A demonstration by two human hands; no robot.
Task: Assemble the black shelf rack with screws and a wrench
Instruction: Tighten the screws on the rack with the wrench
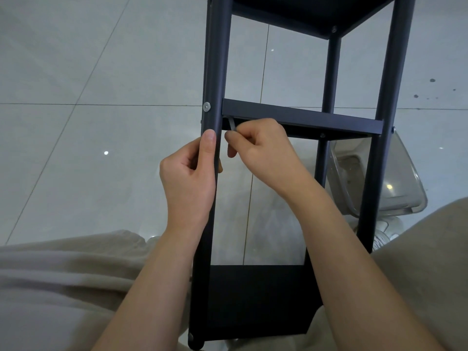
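The black shelf rack is laid lengthwise over the tiled floor, near end betw. the knees. Its left post is clasped by the left grip, thumb laid along the tube. A small silver wrench is pinched in the curled fingers of the right grip, just under the mid shelf's left corner, nr. a screw. A clear tub is seen by the right post.

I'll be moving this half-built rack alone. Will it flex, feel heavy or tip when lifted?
The rack is probably stiff: its posts are tied by three shelves, one screw seated. Likely light for its size, being mostly open frame. Long and narrow, so apt to tip; the left hand gripping a post suggests it needs steadying.
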